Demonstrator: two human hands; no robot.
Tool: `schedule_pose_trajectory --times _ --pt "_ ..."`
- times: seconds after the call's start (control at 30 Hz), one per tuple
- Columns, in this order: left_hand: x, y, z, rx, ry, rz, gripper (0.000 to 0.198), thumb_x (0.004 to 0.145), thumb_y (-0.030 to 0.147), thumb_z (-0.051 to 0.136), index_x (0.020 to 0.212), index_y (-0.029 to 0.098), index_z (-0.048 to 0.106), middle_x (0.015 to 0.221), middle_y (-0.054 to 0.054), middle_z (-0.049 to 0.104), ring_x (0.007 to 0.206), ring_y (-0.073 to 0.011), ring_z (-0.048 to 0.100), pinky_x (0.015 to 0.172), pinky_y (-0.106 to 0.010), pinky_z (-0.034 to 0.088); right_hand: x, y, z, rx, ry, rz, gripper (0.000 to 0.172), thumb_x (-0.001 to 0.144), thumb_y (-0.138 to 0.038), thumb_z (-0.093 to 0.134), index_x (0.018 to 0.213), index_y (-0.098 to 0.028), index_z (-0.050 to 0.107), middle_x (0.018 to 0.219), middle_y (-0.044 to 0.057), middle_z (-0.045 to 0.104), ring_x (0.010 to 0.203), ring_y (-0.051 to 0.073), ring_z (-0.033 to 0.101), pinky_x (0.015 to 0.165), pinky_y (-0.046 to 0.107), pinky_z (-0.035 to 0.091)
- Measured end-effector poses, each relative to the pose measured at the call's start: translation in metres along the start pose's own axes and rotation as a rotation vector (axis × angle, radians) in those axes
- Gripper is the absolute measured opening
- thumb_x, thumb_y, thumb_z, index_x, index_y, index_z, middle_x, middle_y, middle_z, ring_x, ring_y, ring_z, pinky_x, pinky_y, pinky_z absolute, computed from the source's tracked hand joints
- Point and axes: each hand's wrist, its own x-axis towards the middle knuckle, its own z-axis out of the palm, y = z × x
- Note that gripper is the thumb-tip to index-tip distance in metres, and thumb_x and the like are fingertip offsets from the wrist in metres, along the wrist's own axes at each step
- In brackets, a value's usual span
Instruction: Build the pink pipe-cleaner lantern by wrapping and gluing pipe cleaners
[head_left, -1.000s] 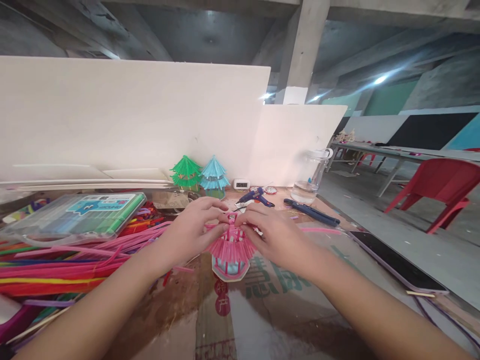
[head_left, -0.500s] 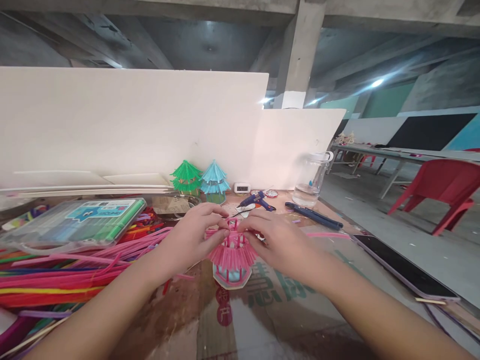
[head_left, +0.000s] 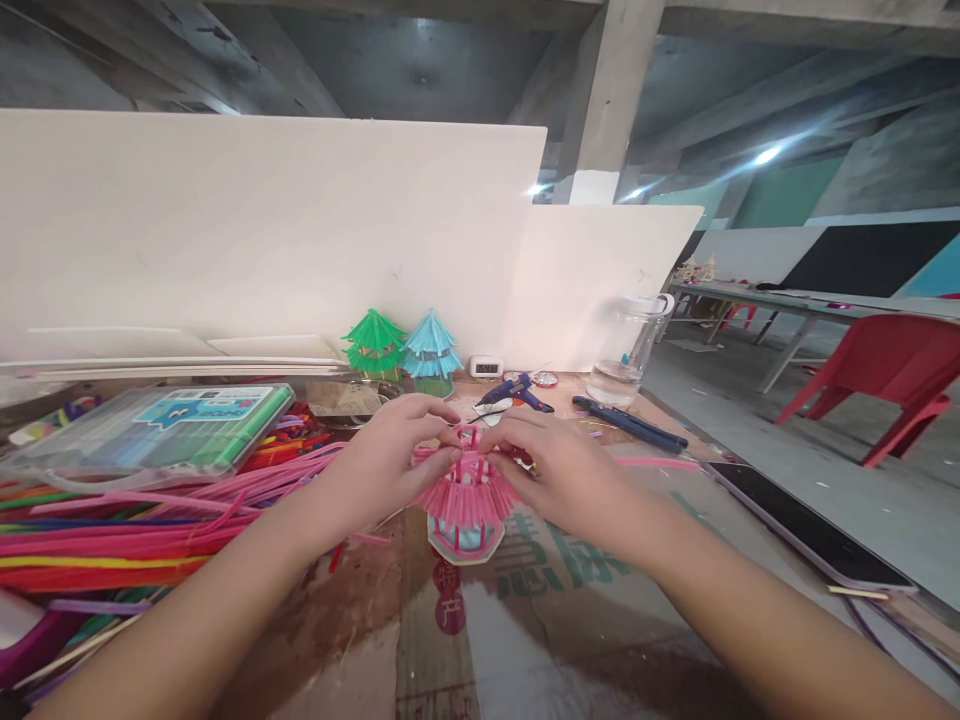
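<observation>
A small pink pavilion model (head_left: 466, 505) made of fuzzy stems stands upright on the cardboard-covered table. Its pink skirt roof hangs over a pale octagonal base, and thin pink posts rise at its top. My left hand (head_left: 401, 450) reaches in from the left, thumb and forefinger closed at the upper posts. From the right, my right hand (head_left: 544, 455) pinches at the same upper part. The fingertips hide some of the top. Behind stand a green pavilion model (head_left: 374, 345) and a light blue pavilion model (head_left: 431, 348).
Pink and coloured pipe cleaners (head_left: 135, 530) and a marker case (head_left: 165, 430) lie at left. Behind are a glue gun (head_left: 516, 392) and a small clock (head_left: 486, 367). Pliers (head_left: 628, 423), a water jug (head_left: 621, 360) and a phone (head_left: 806, 525) are at right.
The camera view has shifted slightly, so the table scene sits a little higher. Both hands stay at the pink model's top with little visible movement.
</observation>
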Motion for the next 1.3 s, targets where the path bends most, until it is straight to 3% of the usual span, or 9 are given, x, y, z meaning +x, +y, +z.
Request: schedule_pose_trajectory --times 1.1,1.3 --pt "0.0031 0.0023 -0.0005 0.027 -0.007 0.028 0.024 0.093 0.033 0.051 0.090 0.019 0.070 0.110 -0.010 0.067 0.107 -0.0242 0.061 0.093 -0.040 0.048 -0.0002 0.0018 0.0019 0.001 -0.035 -0.002 0.015 0.089 -0.008 0.054 0.091 -0.016 0.067 0.089 0.006 0.068 0.083 0.018 0.062 0.074 0.030 0.047" --pt "0.0027 0.0010 -0.0019 0.026 -0.012 0.027 0.024 0.093 0.032 0.051 0.090 0.019 0.071 0.111 -0.010 0.066 0.107 -0.0247 0.060 0.094 -0.042 0.047 -0.0007 0.0001 0.0020 -0.105 -0.007 -0.086 0.018 0.093 -0.011 0.050 0.088 -0.015 0.067 0.086 0.006 0.067 0.082 0.019 0.062 0.074 0.032 0.049"
